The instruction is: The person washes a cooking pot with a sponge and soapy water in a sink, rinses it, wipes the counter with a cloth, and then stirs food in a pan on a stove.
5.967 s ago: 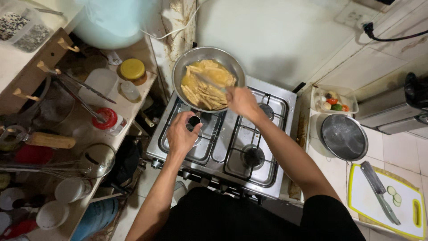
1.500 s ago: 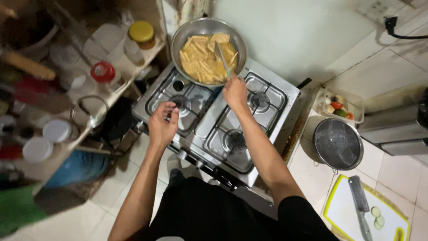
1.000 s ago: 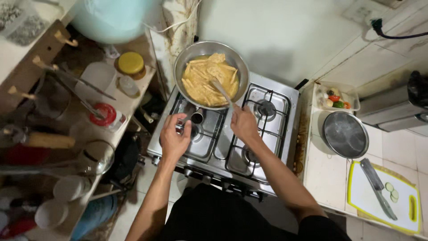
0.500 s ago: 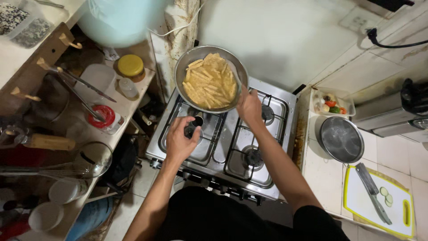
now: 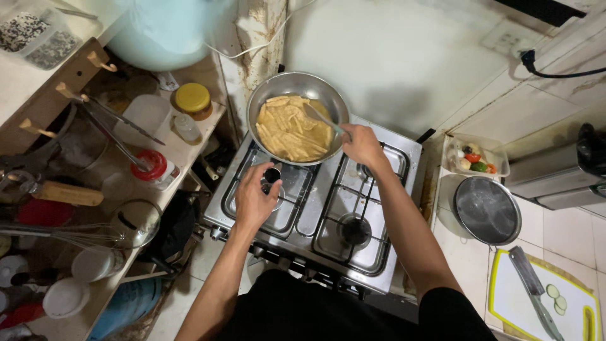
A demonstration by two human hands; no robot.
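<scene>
Currently stirring: right hand (image 5: 361, 143) has its fingers pinched around a utensil (image 5: 322, 117) whose tip lies in the pale yellow strips (image 5: 291, 129) inside the steel pan (image 5: 297, 85) on the rear-left burner. Left hand (image 5: 254, 199), fingers curled on the pan's short dark handle (image 5: 272, 175), steadies it; turning the strips likely calls for keeping that grip firm. Steel gas stove (image 5: 372, 252) stands between a cluttered shelf (image 5: 189, 148) and a tiled counter (image 5: 536, 221) with cutting board (image 5: 505, 297).

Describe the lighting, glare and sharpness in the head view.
Head view: dim, warm light; soft shadow on the wall behind the pan; mild glare on the stovetop; left shelves dark and slightly soft; wide-angle bending at the edges.
</scene>
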